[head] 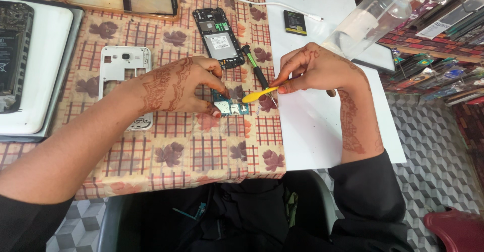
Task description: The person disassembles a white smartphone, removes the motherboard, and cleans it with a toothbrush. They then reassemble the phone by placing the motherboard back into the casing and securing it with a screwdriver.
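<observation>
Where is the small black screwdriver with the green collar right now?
The screwdriver lies untouched on the checked tablecloth at centre, just right of the opened phone and between the left hand and right hand.

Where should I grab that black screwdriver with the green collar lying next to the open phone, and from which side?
Grip the black screwdriver by its thick upper handle near the green collar, coming from above. It lies flat and slanted on the checked tablecloth; its lower end runs under the right hand and yellow pry tool, while the top end by the opened phone is clear.
</observation>
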